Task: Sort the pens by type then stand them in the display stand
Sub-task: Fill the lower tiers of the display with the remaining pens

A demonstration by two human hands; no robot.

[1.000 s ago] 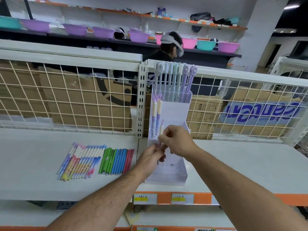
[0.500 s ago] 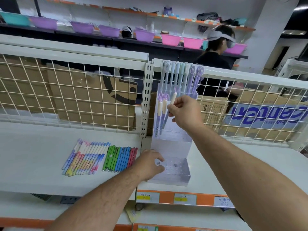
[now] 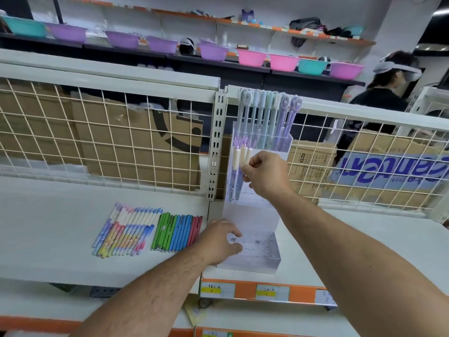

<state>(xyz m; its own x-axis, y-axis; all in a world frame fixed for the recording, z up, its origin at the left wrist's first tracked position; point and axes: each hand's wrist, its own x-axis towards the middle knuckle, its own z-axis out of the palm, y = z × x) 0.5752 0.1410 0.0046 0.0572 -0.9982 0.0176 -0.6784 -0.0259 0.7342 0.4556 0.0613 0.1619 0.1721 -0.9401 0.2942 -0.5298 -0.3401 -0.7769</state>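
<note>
Pens (image 3: 148, 229) flat on shelf (image 3: 48, 239), wire grid (image 3: 109, 142) behind stand (image 3: 262, 251)

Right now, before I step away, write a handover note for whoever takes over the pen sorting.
Right hand pinches a cream-capped pen at the middle tier of the display stand, not yet released.
Left hand holds the stand's lowest tier.
Done: tall pens stand in the back tier; two other cream-capped pens stand in the middle.
Left: pastel pens and green, blue and red pens lie in rows on the shelf.
</note>
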